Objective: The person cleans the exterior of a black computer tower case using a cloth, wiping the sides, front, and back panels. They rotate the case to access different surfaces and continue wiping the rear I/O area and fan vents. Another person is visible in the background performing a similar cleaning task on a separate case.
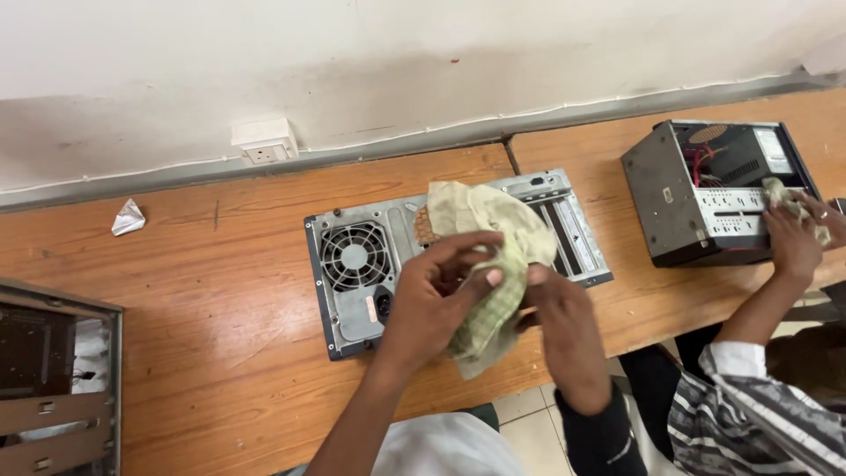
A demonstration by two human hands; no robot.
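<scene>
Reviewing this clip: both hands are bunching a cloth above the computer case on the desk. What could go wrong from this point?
1. The cloth, held by the left hand and right hand, hangs over the computer case; a loose corner might snag in the fan grille.
2. The case sits near the desk front edge, so hard wiping could perhaps push it off.
3. A co-worker's hand works close by; elbows may bump.

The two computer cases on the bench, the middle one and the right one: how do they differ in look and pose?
The middle computer case shows its grey rear panel with a round fan grille; the right computer case is dark and open, with red wiring visible. The middle one sits partly behind the cloth held by both hands; a co-worker's hand wipes the right one. Both rest on the wooden bench.
</scene>
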